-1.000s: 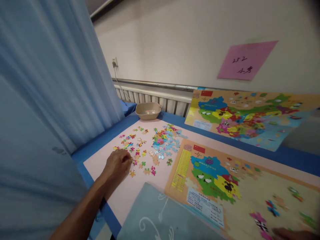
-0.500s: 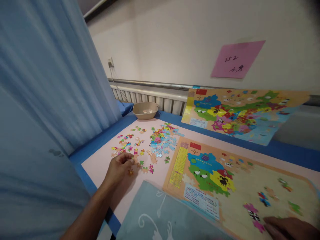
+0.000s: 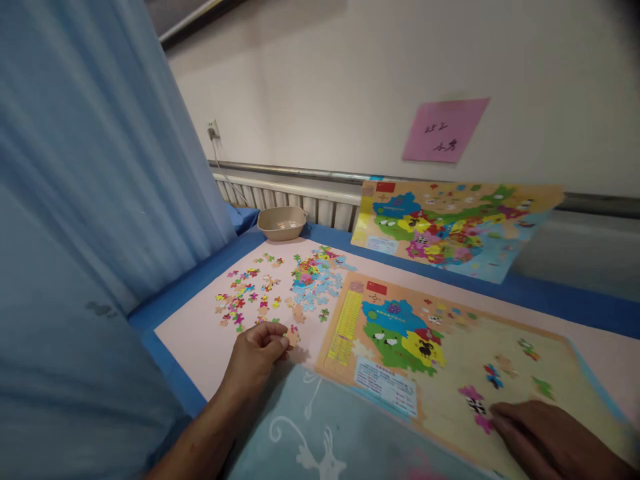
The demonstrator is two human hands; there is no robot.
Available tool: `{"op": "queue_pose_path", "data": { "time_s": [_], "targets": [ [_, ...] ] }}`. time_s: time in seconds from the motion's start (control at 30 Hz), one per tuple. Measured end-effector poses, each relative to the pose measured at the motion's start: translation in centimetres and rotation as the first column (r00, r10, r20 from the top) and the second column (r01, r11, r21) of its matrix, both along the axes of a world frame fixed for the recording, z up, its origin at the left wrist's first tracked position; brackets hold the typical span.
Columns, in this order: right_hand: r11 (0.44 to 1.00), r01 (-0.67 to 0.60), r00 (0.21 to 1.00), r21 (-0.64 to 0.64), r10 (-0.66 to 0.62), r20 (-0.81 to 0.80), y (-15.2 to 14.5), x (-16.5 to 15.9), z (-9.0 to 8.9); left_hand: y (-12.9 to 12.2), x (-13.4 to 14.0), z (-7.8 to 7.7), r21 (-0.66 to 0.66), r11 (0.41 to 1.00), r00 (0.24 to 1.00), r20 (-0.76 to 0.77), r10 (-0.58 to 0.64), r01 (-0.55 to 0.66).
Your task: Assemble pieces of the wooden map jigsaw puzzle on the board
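Between the thumb and forefinger of my left hand [image 3: 257, 353] is a small peach-coloured puzzle piece [image 3: 291, 338], just above the near edge of the loose pieces. My right hand [image 3: 547, 437] is low on the puzzle board [image 3: 435, 403], its fingers closed at the edge of a pink panda puzzle piece [image 3: 477, 407]; the fingertips partly hide the contact. Joined pieces fill the board's left part, showing a blue and green map area [image 3: 395, 319]. A few separate pieces, such as a red-and-blue one [image 3: 493, 375], lie on its bare right part.
Many loose puzzle pieces [image 3: 237, 307] spread over the pink sheet [image 3: 185, 333]. Behind them stands a beige basin [image 3: 283, 227] with some pieces inside. A printed reference map [image 3: 450, 227] leans against the wall. A grey-blue patterned cover [image 3: 300, 427] lies in front; a blue curtain [image 3: 90, 167] hangs at left.
My left hand has moved right and toward me, away from the loose pieces, with the peach piece in its fingers. My right hand stays beside the panda piece. The view has shifted slightly right.
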State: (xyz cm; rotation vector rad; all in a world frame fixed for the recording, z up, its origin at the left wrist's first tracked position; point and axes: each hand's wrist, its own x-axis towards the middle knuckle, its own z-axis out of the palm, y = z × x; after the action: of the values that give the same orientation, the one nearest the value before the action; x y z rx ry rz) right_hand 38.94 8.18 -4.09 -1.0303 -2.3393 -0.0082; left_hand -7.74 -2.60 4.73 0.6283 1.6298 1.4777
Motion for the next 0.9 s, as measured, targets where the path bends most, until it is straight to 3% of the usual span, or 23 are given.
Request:
{"op": "queue_pose_path", "data": {
  "time_s": [0.23, 0.37, 0.47, 0.6, 0.73, 0.9],
  "targets": [
    [1.0, 0.008, 1.0, 0.023, -0.008, 0.012, -3.5, -4.8, 7.0, 0.9, 5.6, 1.5, -0.028, 0.964, 0.963, 0.053, -0.263, 0.265],
    [1.0, -0.014, 0.998, -0.002, 0.014, -0.063, -6.4, -9.0, 9.3, 1.6, 9.3, 1.6, -0.042, 0.906, 0.906, 0.061, -0.418, 0.421],
    [0.998, -0.036, 0.996, -0.051, 0.031, -0.089, -7.5, -11.6, 9.1, 2.0, 11.9, 0.8, -0.027, 0.859, 0.859, 0.043, -0.51, 0.511],
    [0.997, -0.023, 0.986, -0.073, 0.01, -0.164, -8.0, -12.8, 7.3, 2.3, 14.3, -0.3, -0.011, 0.824, 0.825, 0.011, -0.566, 0.566],
    [0.995, -0.016, 0.979, -0.101, -0.005, -0.204, -8.1, -12.6, 6.0, 2.4, 14.9, -1.4, -0.016, 0.819, 0.819, 0.025, -0.574, 0.574],
    [0.99, -0.019, 0.976, -0.138, -0.012, -0.219, -8.1, -12.4, 5.9, 2.7, 14.2, -3.7, -0.016, 0.77, 0.77, 0.036, -0.637, 0.638]
  ]
}}
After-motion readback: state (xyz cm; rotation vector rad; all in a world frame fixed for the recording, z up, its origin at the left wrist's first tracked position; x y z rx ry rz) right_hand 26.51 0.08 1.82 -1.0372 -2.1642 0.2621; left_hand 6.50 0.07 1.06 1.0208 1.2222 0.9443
